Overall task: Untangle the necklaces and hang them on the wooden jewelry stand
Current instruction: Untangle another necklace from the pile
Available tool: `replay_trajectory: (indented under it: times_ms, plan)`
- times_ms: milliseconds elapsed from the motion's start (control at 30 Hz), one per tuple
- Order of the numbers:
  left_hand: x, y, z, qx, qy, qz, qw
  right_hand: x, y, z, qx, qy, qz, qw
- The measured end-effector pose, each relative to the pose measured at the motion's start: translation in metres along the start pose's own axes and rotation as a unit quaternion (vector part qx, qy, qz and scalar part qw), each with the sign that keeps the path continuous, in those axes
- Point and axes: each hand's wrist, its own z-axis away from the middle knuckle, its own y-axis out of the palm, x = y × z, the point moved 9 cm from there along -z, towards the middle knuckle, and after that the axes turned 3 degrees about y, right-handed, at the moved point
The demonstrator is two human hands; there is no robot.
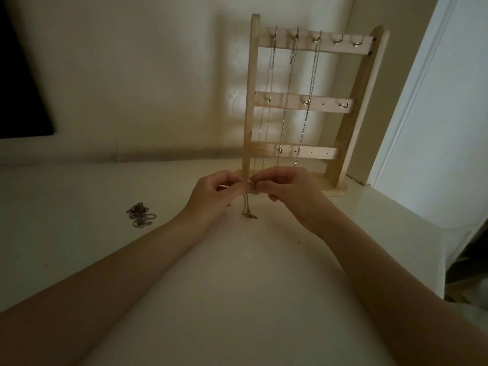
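**Two hands pinching a thin chain in front of a wooden jewelry stand**

A fine, dark metal necklace [249,207] is held between two bare hands just above a pale tabletop [237,286]. Its upper end sits at a small clasp-like point where the fingertips of both hands meet; the rest hangs straight down in a short doubled strand, and its lower end gathers in a small bunch that appears to rest on the table, though the dim light makes that contact hard to confirm.

The left hand [211,192] has its fingers curled inward, thumb and fingertips pressed together on the chain from the left. The right hand [287,190] mirrors it, fingers bent and pinching the same spot from the right. The two hands nearly touch. Both forearms stretch back toward the viewer.

Directly behind the hands stands the wooden jewelry stand [351,114], upright near the wall, with three crossbars carrying small metal hooks. Three hung necklaces [313,83] drop from the three leftmost hooks of the top bar; the two hooks to their right are bare.

To the left, well apart from the hands, a tangled heap of chains [140,215] lies on the table.
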Motion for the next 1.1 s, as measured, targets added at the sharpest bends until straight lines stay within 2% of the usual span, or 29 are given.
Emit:
replay_trajectory:
  times_ms: [133,400,500,700,900,1100]
  plan:
    - [0.003,0.001,-0.002,0.002,-0.004,0.015,1.000,0.001,0.000,0.000,0.003,-0.006,-0.010,1.000]
    - [-0.006,0.014,0.002,0.059,0.039,-0.019,0.997,0.000,0.007,-0.001,0.037,0.002,-0.067,0.997]
    - [-0.005,0.016,0.004,0.067,0.024,-0.005,0.997,0.001,0.006,-0.001,0.035,-0.004,-0.073,0.997]
    - [0.002,0.005,0.001,0.030,-0.003,0.046,0.998,0.002,0.010,0.000,0.041,-0.015,-0.015,0.999]
    - [0.004,0.008,0.001,0.042,-0.013,0.046,0.998,-0.002,0.009,-0.002,0.038,-0.003,-0.012,0.999]
    - [-0.007,0.009,0.002,0.029,0.047,-0.012,0.998,0.002,0.007,-0.001,0.036,-0.017,0.056,0.998]
